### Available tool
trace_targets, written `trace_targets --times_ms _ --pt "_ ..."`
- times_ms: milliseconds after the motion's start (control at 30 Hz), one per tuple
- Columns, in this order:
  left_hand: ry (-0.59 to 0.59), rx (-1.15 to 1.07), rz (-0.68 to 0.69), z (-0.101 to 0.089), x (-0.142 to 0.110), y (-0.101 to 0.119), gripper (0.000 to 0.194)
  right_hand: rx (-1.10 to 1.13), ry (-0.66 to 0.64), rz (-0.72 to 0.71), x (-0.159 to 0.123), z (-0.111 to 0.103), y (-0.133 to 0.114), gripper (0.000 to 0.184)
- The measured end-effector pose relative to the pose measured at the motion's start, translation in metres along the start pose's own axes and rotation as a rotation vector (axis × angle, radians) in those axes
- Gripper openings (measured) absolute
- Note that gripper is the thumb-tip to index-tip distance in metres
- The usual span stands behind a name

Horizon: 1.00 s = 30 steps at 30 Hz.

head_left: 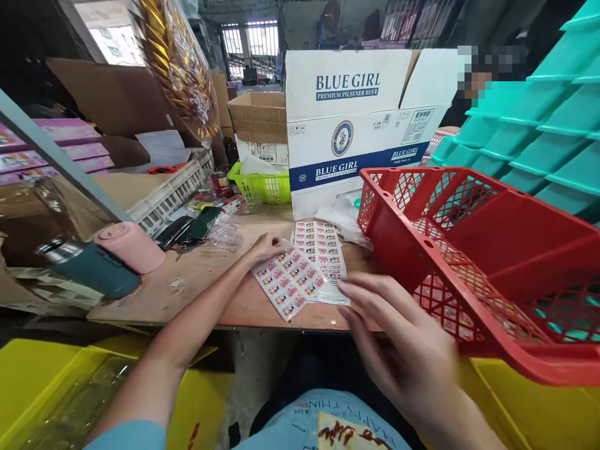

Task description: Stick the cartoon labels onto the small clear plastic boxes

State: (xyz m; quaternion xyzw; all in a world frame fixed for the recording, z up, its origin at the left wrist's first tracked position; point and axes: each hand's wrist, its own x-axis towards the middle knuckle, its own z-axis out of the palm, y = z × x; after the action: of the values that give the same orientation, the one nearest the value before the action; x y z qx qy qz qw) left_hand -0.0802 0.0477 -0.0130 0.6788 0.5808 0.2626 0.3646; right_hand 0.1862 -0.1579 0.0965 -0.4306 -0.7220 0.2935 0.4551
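A sheet of printed stickers (pixel 290 281) with small pink and black pictures lies at an angle on the table, near the front edge. My left hand (pixel 268 247) is closed on its upper left corner, fingers pinched together. Partly beneath that sheet is a stack of similar sticker sheets (pixel 319 240). My right hand (pixel 403 331), blurred by motion, is just right of the stack. Its fingers are stretched out with the thumb apart, and nothing shows between them.
A red plastic crate (pixel 469 275) stands at right, before stacked teal bins (pixel 539 125). Behind the sheets is a white beer carton (pixel 347 125), beside a lime-green basket (pixel 262 184). Leftward are a phone (pixel 205 222), a pink cup (pixel 129 247) and a dark green bottle (pixel 96 269).
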Motion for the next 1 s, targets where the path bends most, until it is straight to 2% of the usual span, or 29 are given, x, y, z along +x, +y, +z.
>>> trace_targets --times_ms 67,100,133,200,300,400,533,633,733,800,867,933,1000 --pt "-0.048 -0.083 0.063 -0.001 -0.015 0.010 0.039 -0.150 0.075 -0.111 0.035 0.044 0.029 0.034" --pt "-0.069 -0.130 0.092 -0.002 -0.024 0.015 0.041 -0.175 0.092 -0.080 0.053 0.058 0.045 0.040" --pt "-0.089 -0.193 0.114 -0.004 -0.033 0.020 0.042 -0.147 0.062 -0.014 0.069 0.068 0.061 0.038" --pt "-0.142 -0.359 0.116 -0.006 -0.050 0.026 0.044 -0.060 -0.015 0.090 0.090 0.078 0.087 0.030" --pt "-0.248 -0.602 -0.019 -0.007 -0.070 0.022 0.043 0.010 -0.022 0.154 0.095 0.079 0.108 0.032" --pt "-0.261 -0.769 -0.148 0.001 -0.080 0.010 0.036 0.037 0.005 0.182 0.088 0.078 0.116 0.032" --pt "-0.258 -0.919 -0.182 0.017 -0.085 0.002 0.028 0.040 0.048 0.190 0.084 0.079 0.126 0.032" --pt "-0.231 -1.004 -0.223 0.026 -0.087 0.005 0.029 -0.015 0.144 0.151 0.082 0.080 0.130 0.021" --pt "-0.154 -1.052 -0.236 0.033 -0.088 0.009 0.029 -0.141 0.176 -0.017 0.076 0.083 0.126 0.013" --pt "-0.102 -1.066 -0.227 0.037 -0.089 0.012 0.032 -0.258 0.109 -0.194 0.072 0.088 0.122 0.013" --pt "-0.069 -1.076 -0.207 0.041 -0.090 0.014 0.034 -0.323 0.061 -0.299 0.068 0.095 0.119 0.014" --pt "-0.056 -1.074 -0.179 0.044 -0.092 0.017 0.033 -0.260 0.082 -0.261 0.067 0.103 0.119 0.014" --pt "-0.047 -1.060 -0.148 0.048 -0.093 0.019 0.031 -0.114 0.121 -0.153 0.067 0.110 0.121 0.013"
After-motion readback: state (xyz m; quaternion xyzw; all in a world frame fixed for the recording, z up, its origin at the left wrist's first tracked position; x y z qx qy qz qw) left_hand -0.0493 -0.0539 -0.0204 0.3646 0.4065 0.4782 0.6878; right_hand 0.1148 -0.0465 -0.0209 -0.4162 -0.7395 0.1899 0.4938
